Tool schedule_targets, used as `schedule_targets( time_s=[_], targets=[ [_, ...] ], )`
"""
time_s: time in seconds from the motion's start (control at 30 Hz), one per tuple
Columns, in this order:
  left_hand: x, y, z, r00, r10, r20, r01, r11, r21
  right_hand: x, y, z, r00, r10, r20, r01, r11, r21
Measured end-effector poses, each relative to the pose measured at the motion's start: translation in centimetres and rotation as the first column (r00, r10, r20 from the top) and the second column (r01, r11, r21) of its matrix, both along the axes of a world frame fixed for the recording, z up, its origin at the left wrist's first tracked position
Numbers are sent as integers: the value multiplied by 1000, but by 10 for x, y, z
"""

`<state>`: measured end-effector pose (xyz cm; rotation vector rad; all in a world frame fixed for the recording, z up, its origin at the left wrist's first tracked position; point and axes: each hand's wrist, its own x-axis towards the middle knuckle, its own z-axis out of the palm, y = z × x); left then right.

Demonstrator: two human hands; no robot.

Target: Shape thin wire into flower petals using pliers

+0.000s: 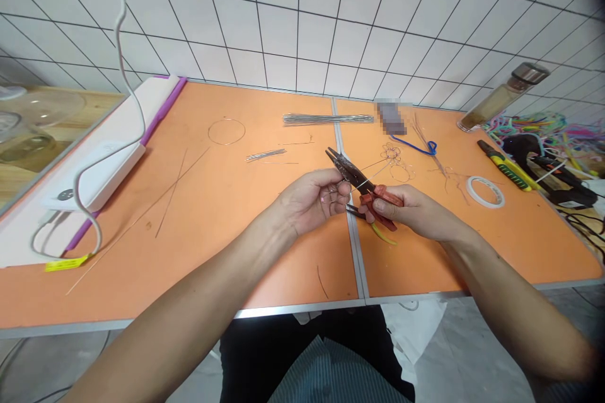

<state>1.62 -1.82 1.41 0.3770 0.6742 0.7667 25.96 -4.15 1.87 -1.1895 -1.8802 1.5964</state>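
My right hand (406, 209) is closed round the red handles of long-nose pliers (352, 173), whose dark jaws point up and left. My left hand (309, 198) is closed in a pinch on a thin silver wire (371, 179) that runs across the pliers' jaws toward the right. Both hands hover above the seam between two orange tables (212, 214). A second tool with a yellow handle (384, 237) lies under my right hand.
Loose wires (172, 189), a wire ring (227, 131) and a bundle of straight wires (328, 118) lie on the tables. A bent wire flower (397, 160), blue cord (418, 146), tape roll (485, 191), yellow-handled cutters (508, 167), a bottle (503, 97) and coloured wires sit right. A white device (101, 170) with cable sits left.
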Motion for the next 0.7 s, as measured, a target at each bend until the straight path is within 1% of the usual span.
schedule_targets(
  time_s=[0.3,0.43,0.5,0.57,0.7],
  targets=[
    [1,0,1,1000,2,-13,-2,1000,-26,0,7,-11,998,43,-43,-44,999,-28],
    [1,0,2,1000,0,-26,-1,999,-34,1,8,-15,993,112,-48,-112,994,-12],
    [1,1,2,1000,-2,-24,1,999,-41,1,9,-18,988,141,-63,-143,989,-31],
    [1,1,2,1000,-5,-20,4,999,-50,0,8,-22,987,137,-89,-142,988,-63],
    [0,3,-3,1000,5,0,-5,997,-72,-6,8,-30,983,85,-164,-104,988,-115]
  ],
)
